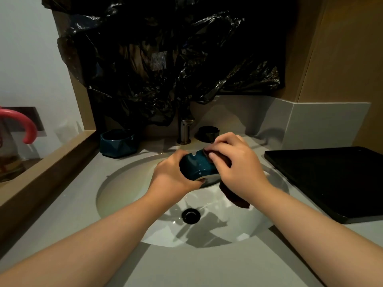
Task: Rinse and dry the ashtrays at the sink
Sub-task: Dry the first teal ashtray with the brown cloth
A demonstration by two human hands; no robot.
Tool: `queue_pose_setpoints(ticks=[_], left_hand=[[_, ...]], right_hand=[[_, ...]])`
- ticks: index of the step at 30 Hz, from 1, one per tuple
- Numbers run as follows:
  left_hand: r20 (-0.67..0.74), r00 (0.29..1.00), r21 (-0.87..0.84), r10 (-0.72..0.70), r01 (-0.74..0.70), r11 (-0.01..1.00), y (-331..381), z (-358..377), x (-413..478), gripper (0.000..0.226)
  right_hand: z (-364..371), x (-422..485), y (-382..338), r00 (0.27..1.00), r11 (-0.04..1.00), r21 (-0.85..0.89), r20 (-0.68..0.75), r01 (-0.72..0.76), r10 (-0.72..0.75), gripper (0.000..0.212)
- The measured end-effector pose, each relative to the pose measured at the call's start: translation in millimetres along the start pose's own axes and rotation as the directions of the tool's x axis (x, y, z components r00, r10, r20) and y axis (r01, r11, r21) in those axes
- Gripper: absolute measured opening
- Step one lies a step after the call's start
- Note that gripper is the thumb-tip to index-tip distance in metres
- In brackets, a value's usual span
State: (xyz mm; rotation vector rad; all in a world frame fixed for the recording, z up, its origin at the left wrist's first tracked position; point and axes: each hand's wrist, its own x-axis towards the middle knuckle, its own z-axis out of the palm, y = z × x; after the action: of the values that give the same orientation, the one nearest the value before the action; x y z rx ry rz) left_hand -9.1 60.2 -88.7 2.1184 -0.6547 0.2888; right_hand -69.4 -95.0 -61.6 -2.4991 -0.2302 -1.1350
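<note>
Matte grey bench (62,214) surrounds a smooth white oval sink basin (124,183) in a dim washroom corner. Above the basin, the left hand (174,175) grips a glossy teal ashtray (196,164), fingers and thumb curled round its rounded wall, with the ashtray tipped on its side and a notch in its rim facing up. The right hand (234,164) holds a dark reddish-brown cloth (236,198) against the ashtray's right side, fingers curled over the fabric, whose loose end hangs below the wrist over the basin.

A round black drain (190,215) sits at the basin's bottom, where the wet surface glistens. Three ashtrays are in view. Besides the held one, a second teal ashtray (118,142), squarish and faceted, stands on the bench at the basin's back left. A round black ashtray (208,133) with rim notches stands at the back, just right of the brushed-metal cylindrical faucet (185,131). What they hold cannot be made out.

One flat black rectangular tray (331,179) lies on the bench to the right. Crumpled shiny black plastic sheeting (165,59) covers the wall behind the faucet. A curved pink handle (24,125) shows at far left, beyond a wooden ledge (47,162).
</note>
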Motion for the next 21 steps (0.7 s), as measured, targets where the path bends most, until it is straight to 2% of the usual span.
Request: queue_pose_setpoints(ticks=[2, 4, 5, 7, 9, 10, 12, 13, 16, 19, 21], left_hand=[[-0.011, 1.000, -0.042, -0.013, 0.012, 0.999, 1.9, -1.7, -1.4, 0.059], [-0.006, 0.999, -0.094, -0.047, 0.046, 0.995, 4.1, -2.9, -2.1, 0.057], [-0.006, 0.998, -0.124, -0.058, 0.057, 0.991, 3.8, -2.8, -1.7, 0.056], [-0.016, 0.997, -0.181, -0.078, 0.074, 0.981, 3.5, -2.9, -0.1, 0.054], [-0.025, 0.994, -0.206, -0.105, 0.098, 0.974, 2.8, -3.9, 1.5, 0.055], [-0.025, 0.993, -0.209, -0.116, 0.109, 0.972, 2.4, -4.9, 2.4, 0.055], [-0.010, 0.991, -0.219, -0.134, 0.129, 0.967, 0.8, -6.0, 3.5, 0.054], [0.005, 0.989, -0.236, -0.146, 0.143, 0.961, 0.9, -6.0, 3.7, 0.052], [0.075, 0.983, -0.341, -0.168, 0.184, 0.922, 3.5, -4.3, 2.5, 0.051], [0.151, 0.976, -0.388, -0.158, 0.205, 0.898, 3.7, -4.3, 2.5, 0.052], [0.192, 0.972, -0.346, -0.139, 0.199, 0.917, 2.2, -5.2, 1.9, 0.052]], right_hand=[[-0.9, 1.9, 6.8, 0.987, 0.976, 0.150, 0.008, -0.160, 0.161, 0.019], [-1.1, 4.2, 21.0, 0.915, 0.879, 0.257, 0.146, -0.401, 0.375, 0.020], [-1.3, 5.5, 29.9, 0.859, 0.825, 0.253, 0.234, -0.506, 0.455, 0.020], [-7.7, 7.3, 43.6, 0.738, 0.764, 0.130, 0.400, -0.632, 0.543, 0.016], [-20.1, 7.4, 53.8, 0.659, 0.778, -0.006, 0.528, -0.628, 0.535, 0.014], [-27.8, 8.1, 54.4, 0.630, 0.798, -0.029, 0.596, -0.602, 0.497, 0.020], [-41.8, 9.9, 46.7, 0.590, 0.833, -0.023, 0.696, -0.553, 0.410, 0.045], [-45.5, 10.6, 41.7, 0.586, 0.842, -0.007, 0.715, -0.539, 0.381, 0.056], [-45.0, 14.0, 28.0, 0.634, 0.879, 0.041, 0.708, -0.474, 0.309, 0.059], [-38.9, 12.8, 26.8, 0.730, 0.903, 0.092, 0.626, -0.420, 0.275, 0.052], [-37.7, 11.6, 27.5, 0.747, 0.912, 0.088, 0.607, -0.401, 0.270, 0.049]])
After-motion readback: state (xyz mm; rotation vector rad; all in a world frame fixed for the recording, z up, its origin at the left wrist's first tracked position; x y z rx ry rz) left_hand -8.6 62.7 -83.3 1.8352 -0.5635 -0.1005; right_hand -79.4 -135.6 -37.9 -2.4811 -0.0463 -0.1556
